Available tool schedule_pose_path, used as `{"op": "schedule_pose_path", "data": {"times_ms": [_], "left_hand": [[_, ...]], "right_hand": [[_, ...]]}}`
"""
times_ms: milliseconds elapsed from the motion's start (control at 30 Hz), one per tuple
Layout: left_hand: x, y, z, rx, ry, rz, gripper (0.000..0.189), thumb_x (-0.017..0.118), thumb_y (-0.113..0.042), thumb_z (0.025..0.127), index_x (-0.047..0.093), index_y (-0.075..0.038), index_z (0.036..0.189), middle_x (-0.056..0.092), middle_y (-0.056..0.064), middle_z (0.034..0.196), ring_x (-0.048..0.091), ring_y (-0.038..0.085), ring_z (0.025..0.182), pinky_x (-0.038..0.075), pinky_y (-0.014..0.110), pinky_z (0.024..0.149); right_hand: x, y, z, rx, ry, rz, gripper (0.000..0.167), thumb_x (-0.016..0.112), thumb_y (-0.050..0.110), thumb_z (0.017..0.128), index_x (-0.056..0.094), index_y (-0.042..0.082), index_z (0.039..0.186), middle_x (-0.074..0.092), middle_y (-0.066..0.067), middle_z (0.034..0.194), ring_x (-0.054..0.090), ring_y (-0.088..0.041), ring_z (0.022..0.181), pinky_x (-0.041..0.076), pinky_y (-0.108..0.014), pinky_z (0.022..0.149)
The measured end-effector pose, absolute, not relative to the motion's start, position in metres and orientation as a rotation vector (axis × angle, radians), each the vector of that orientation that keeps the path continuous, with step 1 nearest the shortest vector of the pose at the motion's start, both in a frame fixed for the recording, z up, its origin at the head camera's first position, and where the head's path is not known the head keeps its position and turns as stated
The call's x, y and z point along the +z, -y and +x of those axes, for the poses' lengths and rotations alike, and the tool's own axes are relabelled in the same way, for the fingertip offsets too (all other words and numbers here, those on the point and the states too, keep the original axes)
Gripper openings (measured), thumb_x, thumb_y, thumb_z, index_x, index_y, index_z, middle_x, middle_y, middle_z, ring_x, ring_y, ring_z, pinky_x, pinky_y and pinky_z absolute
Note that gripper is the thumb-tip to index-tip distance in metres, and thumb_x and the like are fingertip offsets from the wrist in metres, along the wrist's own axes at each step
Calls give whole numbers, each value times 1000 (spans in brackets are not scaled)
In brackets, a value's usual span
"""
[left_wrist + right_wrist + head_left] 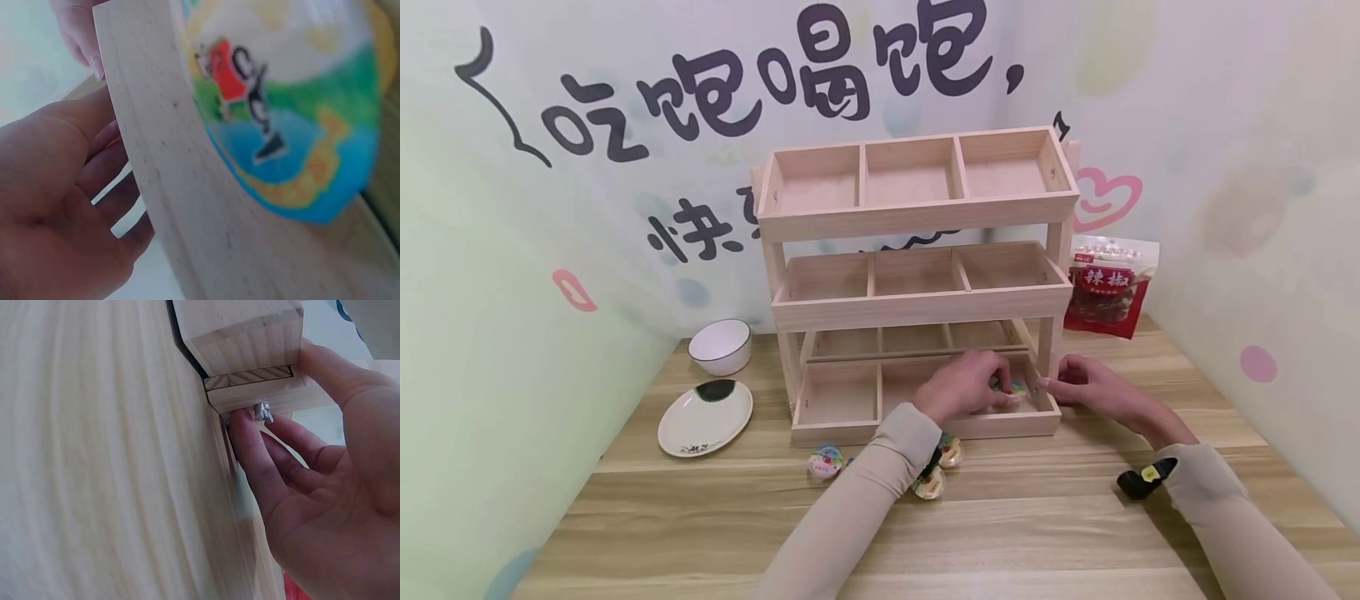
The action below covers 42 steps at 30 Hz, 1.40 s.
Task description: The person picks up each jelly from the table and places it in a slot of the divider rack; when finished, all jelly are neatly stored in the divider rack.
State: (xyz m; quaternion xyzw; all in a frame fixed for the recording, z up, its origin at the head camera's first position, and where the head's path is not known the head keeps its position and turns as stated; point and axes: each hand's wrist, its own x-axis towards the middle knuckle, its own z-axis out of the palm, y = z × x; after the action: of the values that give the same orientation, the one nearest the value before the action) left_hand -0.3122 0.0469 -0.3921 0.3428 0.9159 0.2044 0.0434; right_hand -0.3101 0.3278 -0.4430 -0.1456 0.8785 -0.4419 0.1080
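Note:
My left hand (pixel 966 385) reaches into the bottom right compartment of a three-tier wooden rack (pixel 917 220), its fingers pinching a small jelly cup (pixel 1018 388) with a printed lid. In the left wrist view the fingers pass behind the tray's front board (pixel 169 144), so the grip is mostly hidden. A colourful lid (pixel 281 125) looms close to that camera. On the rack's lower right side, my right hand (pixel 1101 392) holds the wooden frame. The right wrist view shows its thumb and fingers on either side of the wood, beside a metal bolt (pixel 263 412).
Jelly cups (pixel 826 462) lie before the rack, some partly behind the left sleeve. A white bowl (pixel 721 348) and an oval plate (pixel 700 421) stand left. A red and clear food bag (pixel 1108 287) leans at the back right. Walls close in the table.

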Motion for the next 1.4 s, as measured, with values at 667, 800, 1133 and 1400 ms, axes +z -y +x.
{"op": "schedule_pose_path", "data": {"times_ms": [667, 800, 1133, 1400], "left_hand": [[-396, -43, -315, 532, -2838, 1095, 28, 86, -35, 94, 78, -20, 116, 74, -9, 108, 60, 5, 91, 48, 20, 77], [-394, -40, -313, 529, -2833, 1124, 31, 85, -35, 95, 78, -19, 121, 76, -7, 113, 61, 5, 93, 49, 20, 78], [-383, -12, -295, 752, -2810, 1135, 57, 73, -40, 105, 57, -17, 154, 68, 1, 150, 66, 17, 134, 55, 33, 110], [-378, 28, -260, 823, -2852, 1250, 40, 69, -36, 108, 68, -16, 142, 74, 0, 140, 68, 16, 131, 53, 30, 112]], "right_hand": [[-446, -321, -314, -1317, -2545, -421, 41, 65, 37, 109, 58, 3, 132, 64, -17, 128, 57, -26, 112, 53, -32, 88], [-446, -320, -315, -1307, -2553, -434, 41, 65, 36, 109, 59, 4, 134, 64, -17, 130, 57, -26, 112, 52, -32, 89], [-446, -316, -314, -1312, -2547, -446, 40, 65, 36, 110, 59, 4, 132, 63, -16, 122, 58, -26, 109, 53, -33, 87], [-443, -327, -308, -1268, -2592, -420, 38, 64, 37, 110, 59, 4, 128, 63, -13, 116, 56, -20, 103, 50, -31, 80]]}}
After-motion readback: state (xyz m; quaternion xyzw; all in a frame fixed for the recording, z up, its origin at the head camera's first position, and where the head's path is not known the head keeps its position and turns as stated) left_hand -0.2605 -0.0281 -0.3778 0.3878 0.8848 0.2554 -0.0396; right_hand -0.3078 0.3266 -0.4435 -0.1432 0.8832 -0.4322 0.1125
